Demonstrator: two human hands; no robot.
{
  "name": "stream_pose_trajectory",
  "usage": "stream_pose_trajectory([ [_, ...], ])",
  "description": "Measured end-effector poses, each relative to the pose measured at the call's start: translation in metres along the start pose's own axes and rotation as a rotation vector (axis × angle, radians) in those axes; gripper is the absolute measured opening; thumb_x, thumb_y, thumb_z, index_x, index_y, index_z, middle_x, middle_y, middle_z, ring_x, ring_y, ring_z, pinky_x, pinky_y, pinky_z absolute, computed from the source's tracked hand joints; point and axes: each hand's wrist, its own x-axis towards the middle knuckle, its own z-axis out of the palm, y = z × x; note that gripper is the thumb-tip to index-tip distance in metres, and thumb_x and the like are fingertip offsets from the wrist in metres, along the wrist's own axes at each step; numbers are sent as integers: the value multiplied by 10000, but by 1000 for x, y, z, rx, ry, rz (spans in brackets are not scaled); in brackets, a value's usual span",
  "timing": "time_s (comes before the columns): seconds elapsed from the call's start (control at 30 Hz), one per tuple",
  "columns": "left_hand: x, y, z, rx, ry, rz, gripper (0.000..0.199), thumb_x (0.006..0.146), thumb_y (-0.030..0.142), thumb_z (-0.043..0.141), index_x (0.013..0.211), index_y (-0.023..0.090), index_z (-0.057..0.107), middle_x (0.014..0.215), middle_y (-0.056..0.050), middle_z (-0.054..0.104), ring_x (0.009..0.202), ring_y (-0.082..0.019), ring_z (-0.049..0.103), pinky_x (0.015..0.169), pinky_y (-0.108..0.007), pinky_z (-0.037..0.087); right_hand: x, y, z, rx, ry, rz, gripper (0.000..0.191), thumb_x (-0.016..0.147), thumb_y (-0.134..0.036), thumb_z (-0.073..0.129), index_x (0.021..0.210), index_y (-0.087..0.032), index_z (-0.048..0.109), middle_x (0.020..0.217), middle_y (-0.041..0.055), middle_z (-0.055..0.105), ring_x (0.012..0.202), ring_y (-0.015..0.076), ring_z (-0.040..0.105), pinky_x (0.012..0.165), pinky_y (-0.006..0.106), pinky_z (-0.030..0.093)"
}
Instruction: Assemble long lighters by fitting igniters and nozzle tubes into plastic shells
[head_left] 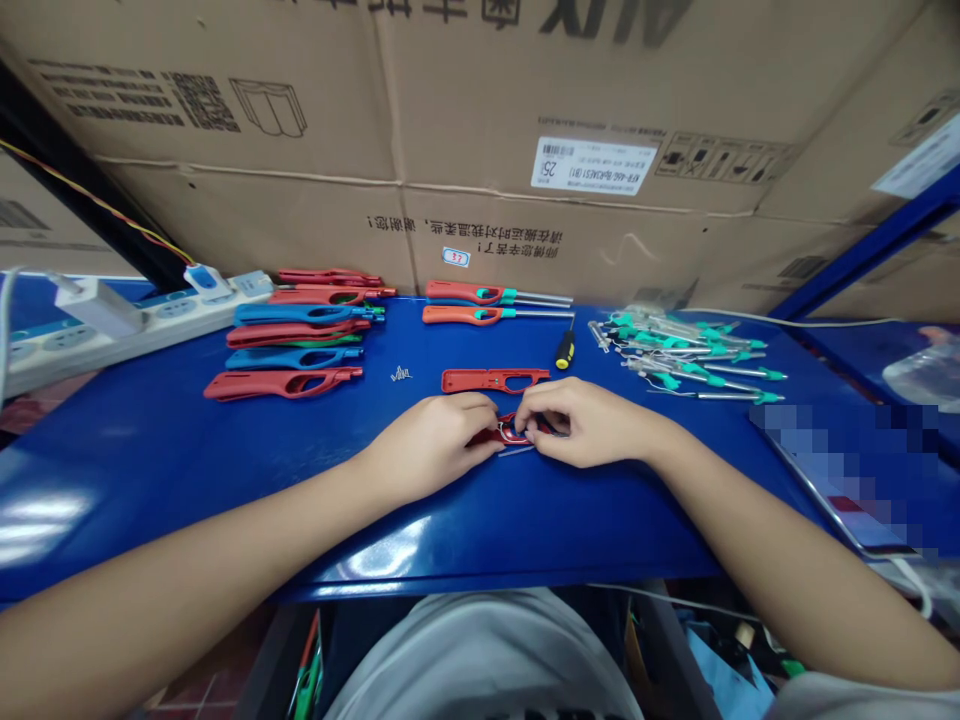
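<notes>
Between my hands a red lighter shell (513, 431) lies low over the blue table, with a white wire loop in its opening. My left hand (439, 443) grips its left end between thumb and fingers. At its right part, my right hand (592, 424) has thumb and index finger pinched together at the wire; whatever is between the fingertips is too small to make out. A second red shell half (480, 380) lies just behind. Nearby are a black and yellow screwdriver (565, 350) and a small pile of screws (402, 374).
Red and blue lighter shells (289, 383) are stacked at the left, beside a power strip (172, 308). Two assembled lighters (465, 314) lie at the back. Metal tubes with green parts (682, 350) are heaped at the right, near a tablet-like device (847, 490). Cardboard (465, 130) stands behind.
</notes>
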Motion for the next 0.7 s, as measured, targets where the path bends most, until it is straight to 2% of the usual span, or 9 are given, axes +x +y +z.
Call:
stream_pose_trajectory([
  [0.13, 0, 1, 2, -34, -8, 8, 113, 950, 217, 645, 932, 127, 711, 994, -77, 715, 913, -207, 703, 832, -317, 557, 2, -5, 4, -67, 18, 66, 68, 823, -173, 627, 843, -166, 691, 822, 19, 683, 695, 124, 567, 619, 241, 373],
  [0.27, 0, 1, 2, -71, -26, 28, 93, 929, 199, 661, 951, 132, 722, 1040, -81, 710, 929, -208, 700, 838, -307, 559, 3, -9, 6, -180, 31, 111, 143, 874, -294, 634, 799, -177, 665, 803, 11, 685, 697, 125, 581, 604, 247, 337],
  [0.43, 0, 1, 2, -99, -25, 31, 146, 948, 173, 602, 977, 138, 740, 1073, -82, 708, 945, -202, 701, 855, -303, 565, 3, -12, 5, -230, 23, 167, 135, 851, -285, 657, 761, -185, 650, 794, 2, 699, 697, 124, 591, 593, 248, 312],
  [0.7, -1, 0, 6, -81, -15, 68, 217, 985, 192, 544, 1009, 144, 754, 1110, -91, 709, 977, -203, 701, 910, -328, 570, 5, -10, 4, -141, 11, 207, 158, 850, -287, 687, 743, -176, 651, 764, -2, 681, 666, 114, 562, 582, 243, 333],
])
